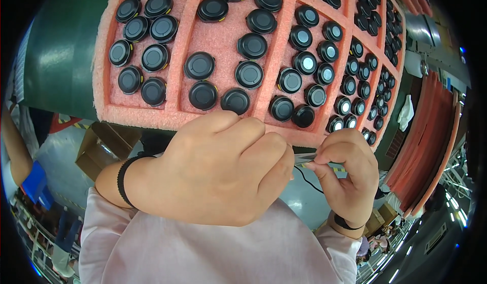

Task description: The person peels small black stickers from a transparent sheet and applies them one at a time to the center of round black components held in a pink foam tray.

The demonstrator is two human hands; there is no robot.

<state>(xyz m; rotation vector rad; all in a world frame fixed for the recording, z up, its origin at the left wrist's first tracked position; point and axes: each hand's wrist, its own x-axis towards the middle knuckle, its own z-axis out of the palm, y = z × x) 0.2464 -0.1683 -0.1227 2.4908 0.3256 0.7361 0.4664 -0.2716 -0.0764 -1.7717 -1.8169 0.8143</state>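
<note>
My left hand (218, 170) is closed, its back toward me and its fingers curled under, in front of the tray's near edge. To its right, my right hand (350, 170) pinches a thin silvery-grey flat strip (304, 157) between thumb and forefinger. The strip's other end runs behind my left hand's fingers, so what those fingers hold is hidden. Just beyond both hands lies a pink foam tray (175, 76) with several compartments. Round black caps or discs stand in them in rows, such as a black disc (249, 74) near my left knuckles.
A green work surface (66, 45) lies under the tray. A stack of pink foam sheets (426, 147) stands on the right. Below the table's edge are an open cardboard box (104, 147) and a thin black cable (308, 179). Another person's arm (18, 147) shows at far left.
</note>
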